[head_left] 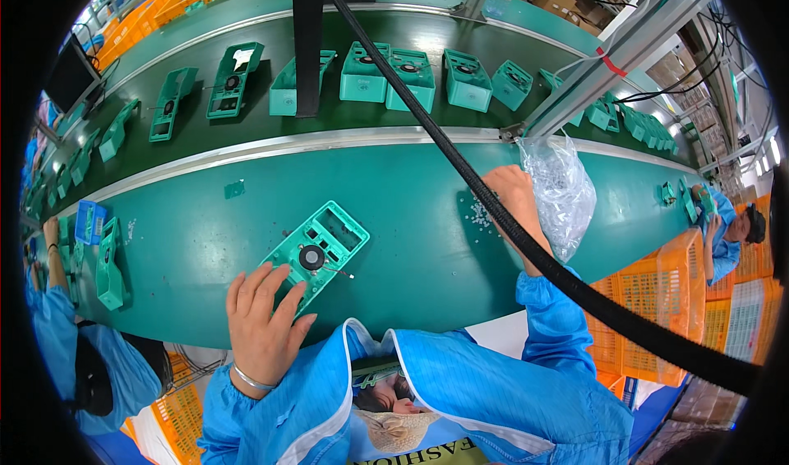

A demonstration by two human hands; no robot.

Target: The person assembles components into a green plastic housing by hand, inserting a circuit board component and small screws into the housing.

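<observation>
A green plastic housing (330, 261) lies slanted on the bench in front of me. A round black fan (311, 257) sits in it, and a short thin wire with a small white plug hangs past its edge. My left hand (265, 321) rests at the housing's near left end, fingers spread and fingertips touching it. Over to the right, my right hand (511, 192) is on the bench with curled fingers, beside a scatter of small pale pieces (477, 212). Its fingertips are partly hidden, so anything pinched there cannot be made out. A clear plastic bag (560, 194) lies against that wrist.
A thick black braided hose (468, 173) crosses diagonally over the bench. Behind a metal rail, several green housings (409, 79) stand on a dark belt. A metal post (608, 62) rises at right. Orange crates (649, 301) are at right; co-workers sit at both sides.
</observation>
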